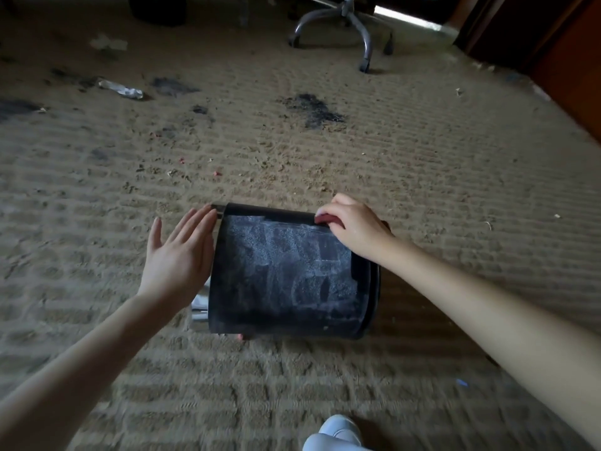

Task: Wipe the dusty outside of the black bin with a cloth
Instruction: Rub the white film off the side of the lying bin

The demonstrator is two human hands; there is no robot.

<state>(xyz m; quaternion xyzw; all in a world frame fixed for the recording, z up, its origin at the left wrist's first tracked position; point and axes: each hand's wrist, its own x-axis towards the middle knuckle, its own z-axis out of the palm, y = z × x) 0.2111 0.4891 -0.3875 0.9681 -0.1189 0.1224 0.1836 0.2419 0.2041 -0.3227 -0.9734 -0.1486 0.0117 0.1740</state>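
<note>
The black bin (286, 275) lies on its side on the carpet, its upward face grey with dust and streaked with wipe marks. A dark, dust-free band runs along its far edge. My left hand (179, 252) lies flat with straight fingers against the bin's left end. My right hand (351, 227) grips a small red cloth (325, 219) and presses it on the bin's far right corner. Most of the cloth is hidden under my fingers.
Tan carpet (325, 151) is littered with crumbs and dark stains (312, 109). A crumpled wrapper (122, 89) lies far left. An office chair base (344, 24) stands at the back, wooden furniture (559, 50) at the far right. A white shoe (338, 434) shows at the bottom.
</note>
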